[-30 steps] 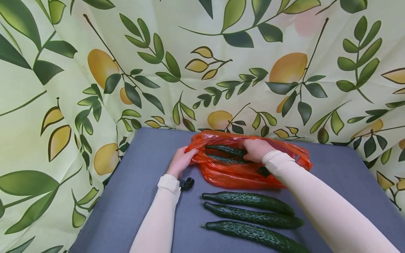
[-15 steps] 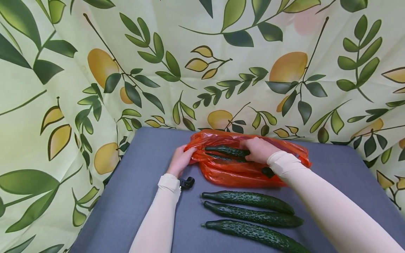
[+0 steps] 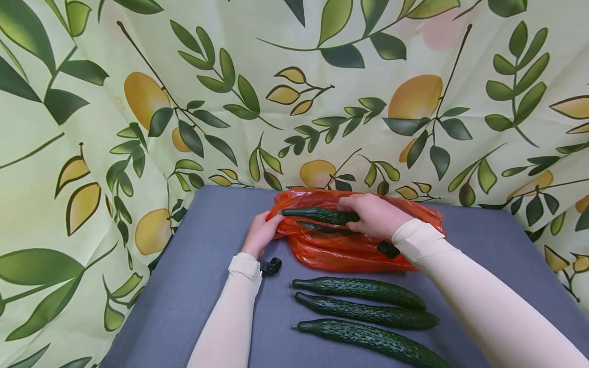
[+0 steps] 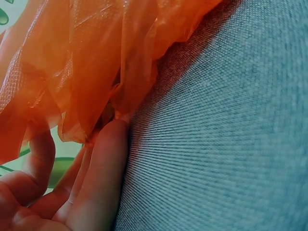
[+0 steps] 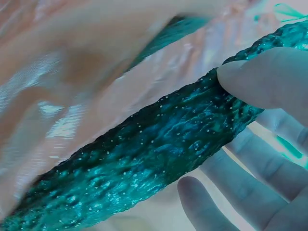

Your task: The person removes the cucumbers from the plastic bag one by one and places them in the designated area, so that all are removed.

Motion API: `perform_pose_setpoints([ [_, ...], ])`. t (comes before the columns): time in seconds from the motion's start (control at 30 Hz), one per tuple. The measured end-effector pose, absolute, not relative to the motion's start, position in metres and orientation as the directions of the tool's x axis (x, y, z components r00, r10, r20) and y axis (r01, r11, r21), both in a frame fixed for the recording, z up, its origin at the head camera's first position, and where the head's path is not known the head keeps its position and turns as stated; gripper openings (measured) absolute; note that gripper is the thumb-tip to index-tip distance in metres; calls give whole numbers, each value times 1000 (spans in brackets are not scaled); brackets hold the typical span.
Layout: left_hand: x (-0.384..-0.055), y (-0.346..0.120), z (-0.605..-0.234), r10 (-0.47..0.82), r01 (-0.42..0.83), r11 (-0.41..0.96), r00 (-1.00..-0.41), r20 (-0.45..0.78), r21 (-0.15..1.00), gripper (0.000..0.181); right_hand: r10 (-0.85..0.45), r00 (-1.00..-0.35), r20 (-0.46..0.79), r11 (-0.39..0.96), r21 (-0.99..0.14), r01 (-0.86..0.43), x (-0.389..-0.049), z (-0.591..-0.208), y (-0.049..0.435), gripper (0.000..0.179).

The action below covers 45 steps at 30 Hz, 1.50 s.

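A leaf-and-fruit patterned cloth (image 3: pixel 294 82) stands behind and beside everything, presumably hung as a backdrop; before it spreads the grey-blue tabletop (image 3: pixel 221 220); near its far edge lies a red plastic bag (image 3: pixel 340 258), its mouth gaping upward, which seems to let a hand reach in from above.

Three loose cucumbers lie on the tabletop in front of the bag, the far one (image 3: pixel 359 290), the middle one (image 3: pixel 368 311) and the near one (image 3: pixel 368 337), roughly parallel with stem ends to the left, an order that looks deliberate; the held cucumber (image 3: pixel 317 215) lies across the bag's mouth, stem end close to the left hand; another cucumber (image 3: pixel 317 227) shows inside the bag just beside it.

The right hand (image 3: pixel 375 214) grips the held cucumber, thumb on one side and fingers on the other, likely to keep the long body steady; the left hand (image 3: pixel 259 235) pinches the bag's left edge between thumb and fingers, probably so that the thin plastic neither slides nor closes.
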<state>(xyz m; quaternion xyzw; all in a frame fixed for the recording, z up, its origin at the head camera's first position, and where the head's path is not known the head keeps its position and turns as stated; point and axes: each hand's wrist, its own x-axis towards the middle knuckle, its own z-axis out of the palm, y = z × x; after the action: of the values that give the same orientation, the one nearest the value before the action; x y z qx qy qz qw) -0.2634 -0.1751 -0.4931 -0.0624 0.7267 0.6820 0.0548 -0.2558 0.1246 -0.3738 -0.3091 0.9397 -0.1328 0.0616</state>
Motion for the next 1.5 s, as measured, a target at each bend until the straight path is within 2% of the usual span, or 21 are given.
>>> perform_pose_setpoints([
  [0.17,-263,-176,-494,-22,-159,76,-987,-158,984,24,-616,-788,3,758,-270,-594,-242,-356,111,40],
  [0.33,-262,-177,-497,-69,-123,179,-991,-112,976,32,-644,-763,44,738,-225,-636,-229,-342,94,41],
  [0.57,-263,-176,-499,-19,-78,82,-997,-77,994,30,-688,-718,105,705,-141,-695,-210,-325,74,32],
  [0.8,-263,-176,-499,18,-61,66,-998,-62,996,31,-704,-695,144,690,-95,-718,-186,-316,78,32],
  [1.07,-264,-176,-494,-41,-143,151,-989,-139,978,27,-685,-713,150,712,-64,-699,-160,-328,107,34],
  [1.27,-265,-178,-493,-38,-158,161,-987,-154,974,27,-649,-755,96,751,-77,-656,-144,-345,128,35],
  [1.5,-264,-176,-493,-34,-170,160,-985,-167,972,29,-655,-753,69,747,-88,-658,-129,-367,141,35],
])
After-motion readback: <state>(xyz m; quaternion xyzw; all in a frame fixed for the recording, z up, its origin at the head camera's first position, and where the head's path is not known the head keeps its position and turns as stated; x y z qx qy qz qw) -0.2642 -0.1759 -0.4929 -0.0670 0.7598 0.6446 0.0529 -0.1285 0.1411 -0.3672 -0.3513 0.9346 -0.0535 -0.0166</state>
